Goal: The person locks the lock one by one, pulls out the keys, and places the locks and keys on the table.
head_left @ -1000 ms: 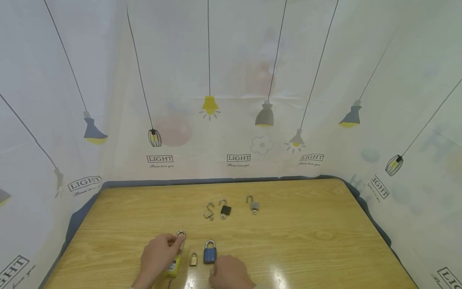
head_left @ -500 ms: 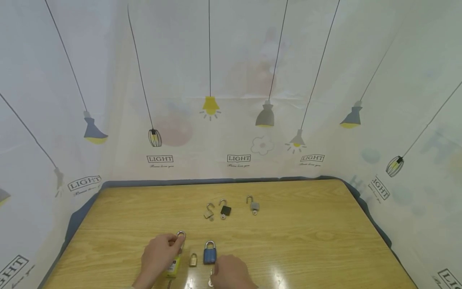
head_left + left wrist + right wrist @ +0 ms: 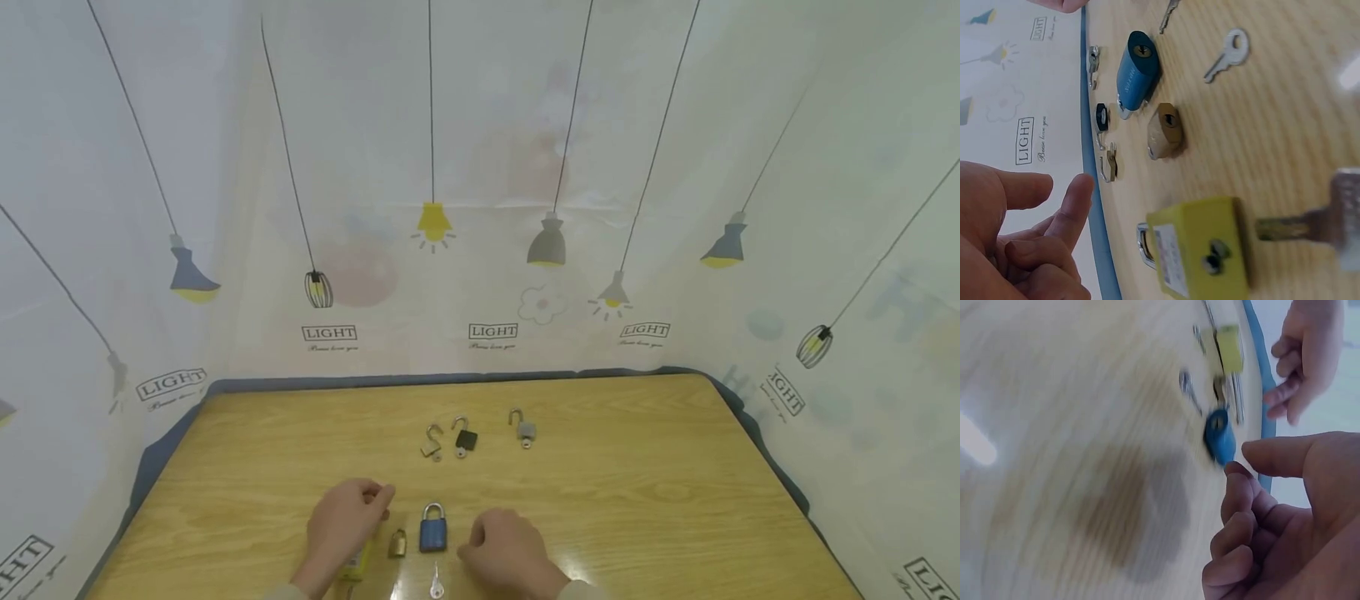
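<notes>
My left hand [image 3: 343,527] hovers over the yellow padlock [image 3: 1200,250], holding nothing; its thumb and forefinger stand apart in the left wrist view. In the head view it covers that padlock's shackle. A small brass padlock [image 3: 397,544] and a larger blue padlock [image 3: 432,533] lie to its right, both with shackles down. Right of the blue padlock is my right hand [image 3: 510,550], loosely curled around nothing, its thumb apart from the forefinger in the right wrist view. A silver key [image 3: 437,583] lies below the blue padlock.
Farther back lie three padlocks with raised shackles: a brass one [image 3: 431,448], a black one [image 3: 467,440] and a grey one [image 3: 527,430], with keys at their bases. Another silver key [image 3: 1232,55] and a large blurred key [image 3: 1335,219] lie near the front. A lamp-print curtain [image 3: 480,250] encloses the wooden table [image 3: 637,483].
My left hand has let go of the yellow padlock's shackle and lifted slightly. The right hand has left the key below the blue padlock and drawn away to the right.
</notes>
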The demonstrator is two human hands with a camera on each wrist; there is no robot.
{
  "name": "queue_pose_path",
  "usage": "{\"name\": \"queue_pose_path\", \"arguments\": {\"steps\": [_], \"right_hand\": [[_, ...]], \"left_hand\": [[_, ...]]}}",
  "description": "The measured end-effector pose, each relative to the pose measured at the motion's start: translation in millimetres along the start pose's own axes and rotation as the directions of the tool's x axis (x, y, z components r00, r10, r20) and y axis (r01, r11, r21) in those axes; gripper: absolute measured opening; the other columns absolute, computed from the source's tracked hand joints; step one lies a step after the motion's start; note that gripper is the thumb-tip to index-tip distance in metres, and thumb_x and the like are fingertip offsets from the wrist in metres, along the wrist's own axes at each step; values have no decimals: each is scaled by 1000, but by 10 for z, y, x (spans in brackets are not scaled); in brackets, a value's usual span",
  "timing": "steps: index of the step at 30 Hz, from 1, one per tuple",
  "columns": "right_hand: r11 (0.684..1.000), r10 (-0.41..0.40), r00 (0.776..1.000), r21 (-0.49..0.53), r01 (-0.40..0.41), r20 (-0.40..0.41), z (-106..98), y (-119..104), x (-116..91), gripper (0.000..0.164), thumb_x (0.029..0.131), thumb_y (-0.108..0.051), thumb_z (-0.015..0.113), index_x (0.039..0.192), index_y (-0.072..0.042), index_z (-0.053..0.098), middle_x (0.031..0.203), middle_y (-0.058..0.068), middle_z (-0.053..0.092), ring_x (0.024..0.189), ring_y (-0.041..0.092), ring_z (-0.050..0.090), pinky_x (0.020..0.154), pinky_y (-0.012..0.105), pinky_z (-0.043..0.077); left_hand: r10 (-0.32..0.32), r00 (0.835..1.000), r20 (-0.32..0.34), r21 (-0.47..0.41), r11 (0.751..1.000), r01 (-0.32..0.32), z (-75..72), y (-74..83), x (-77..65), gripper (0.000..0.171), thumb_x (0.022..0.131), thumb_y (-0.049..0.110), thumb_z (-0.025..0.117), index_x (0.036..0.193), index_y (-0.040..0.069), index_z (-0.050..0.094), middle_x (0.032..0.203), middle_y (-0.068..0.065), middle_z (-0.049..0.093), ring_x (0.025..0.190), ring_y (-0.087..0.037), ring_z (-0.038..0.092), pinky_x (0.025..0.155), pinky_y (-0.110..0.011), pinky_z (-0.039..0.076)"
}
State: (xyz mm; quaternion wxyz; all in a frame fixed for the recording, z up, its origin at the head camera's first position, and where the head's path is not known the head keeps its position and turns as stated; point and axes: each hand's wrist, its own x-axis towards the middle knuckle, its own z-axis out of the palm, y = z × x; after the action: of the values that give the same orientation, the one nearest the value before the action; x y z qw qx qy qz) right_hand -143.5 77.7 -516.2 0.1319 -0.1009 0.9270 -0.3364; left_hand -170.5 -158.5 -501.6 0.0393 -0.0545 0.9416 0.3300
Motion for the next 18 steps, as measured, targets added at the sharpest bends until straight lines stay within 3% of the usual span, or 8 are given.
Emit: {"name": "queue_pose_path", "arguments": {"steps": [9,15,18], "right_hand": [[998,64,995,-13,-65,-71,-378,254,-4,24,83,-31,67,65,-17,60,62,-6,55,54,12,48,47,28,39],[996,83,990,-9,-84,-110,-459,367,-45,23,83,-32,67,67,-17,60,65,-6,56,56,12,47,49,29,39],[996,89,988,1,-90,-124,-464,411,-59,24,83,-32,67,66,-17,59,63,-5,55,54,12,47,47,29,38]], "left_hand": [[71,997,-14,131,989,-69,92,287,177,29,88,42,63,87,14,70,70,6,66,56,-10,51,47,-27,42],[74,997,21,200,977,-77,127,413,353,29,89,38,63,85,11,69,72,1,64,58,-12,52,50,-28,44],[74,997,23,247,966,-78,154,450,468,31,89,37,62,73,11,66,63,2,60,53,-12,47,45,-27,38]]}}
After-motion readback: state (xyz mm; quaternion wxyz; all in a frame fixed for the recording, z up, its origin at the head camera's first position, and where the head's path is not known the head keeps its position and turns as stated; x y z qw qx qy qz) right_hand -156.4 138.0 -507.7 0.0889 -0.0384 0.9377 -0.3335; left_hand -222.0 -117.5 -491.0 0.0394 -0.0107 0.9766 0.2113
